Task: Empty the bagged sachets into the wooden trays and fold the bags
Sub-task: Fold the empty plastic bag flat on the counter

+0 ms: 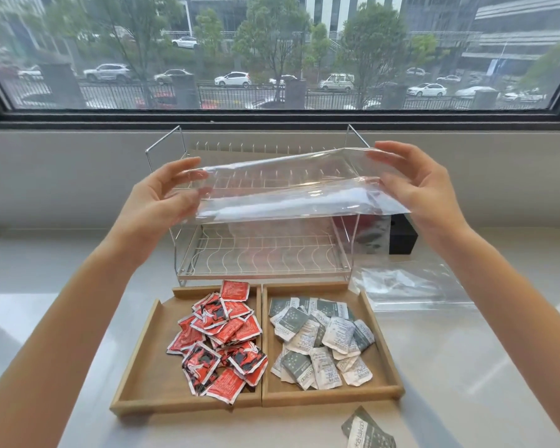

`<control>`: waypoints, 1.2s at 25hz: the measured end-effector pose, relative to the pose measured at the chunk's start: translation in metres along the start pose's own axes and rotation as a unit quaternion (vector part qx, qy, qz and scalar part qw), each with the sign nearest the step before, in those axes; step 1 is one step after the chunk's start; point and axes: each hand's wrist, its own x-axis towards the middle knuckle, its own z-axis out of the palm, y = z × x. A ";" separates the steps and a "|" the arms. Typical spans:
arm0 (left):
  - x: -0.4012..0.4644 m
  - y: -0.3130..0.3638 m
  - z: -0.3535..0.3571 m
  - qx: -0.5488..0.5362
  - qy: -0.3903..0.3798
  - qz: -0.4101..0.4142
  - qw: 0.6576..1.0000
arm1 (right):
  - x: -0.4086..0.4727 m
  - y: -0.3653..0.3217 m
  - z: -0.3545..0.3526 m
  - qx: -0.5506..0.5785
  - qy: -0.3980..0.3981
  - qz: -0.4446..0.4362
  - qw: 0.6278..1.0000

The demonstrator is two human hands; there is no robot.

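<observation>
Both hands raised above the trays, holding 1 clear bag (291, 185) stretched flat between them. Left hand (162, 197) pinches the bag's left edge, thumb under, fingers over; right hand (414, 182) does the same on the right edge. Held taut and level, likely to line up edges for a fold. Bag looks empty.

Left wooden tray (143, 367) holds the red sachets (222, 341); right wooden tray (382, 347) holds the grey-white sachets (320, 341). Trays sit side by side, touching, so each sort stays apart.

1 stray grey sachet (366, 430) lies on the counter, just outside the right tray's near edge. A 2nd clear bag (408, 286) lies flat on the counter right of the wire rack (262, 253), not yet folded.
</observation>
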 end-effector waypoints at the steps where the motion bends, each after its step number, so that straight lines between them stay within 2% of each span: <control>1: -0.004 -0.004 -0.003 -0.017 -0.003 0.016 1.000 | -0.004 0.001 0.002 0.014 0.001 -0.012 1.000; 4: -0.025 -0.025 -0.007 -0.108 -0.007 -0.017 0.994 | -0.032 0.022 0.007 0.022 -0.034 0.000 0.999; 8: -0.063 -0.080 0.000 -0.123 -0.009 -0.185 0.975 | -0.086 0.070 0.012 0.020 -0.106 0.111 0.988; 14: -0.116 -0.149 0.015 0.021 -0.006 -0.317 0.948 | -0.149 0.125 0.016 0.008 -0.207 0.291 0.934; 18: -0.129 -0.161 0.023 0.028 -0.020 -0.372 0.928 | -0.157 0.147 0.021 0.028 -0.137 0.375 0.916; 23: -0.125 -0.159 0.029 0.105 -0.064 -0.358 0.926 | -0.140 0.160 0.029 0.006 -0.029 0.433 0.901; 26: -0.115 -0.156 0.036 0.096 -0.030 -0.372 0.923 | -0.133 0.161 0.033 -0.003 -0.045 0.443 0.896; 30: -0.107 -0.157 0.042 0.093 0.011 -0.385 0.918 | -0.137 0.156 0.032 -0.015 -0.107 0.410 0.906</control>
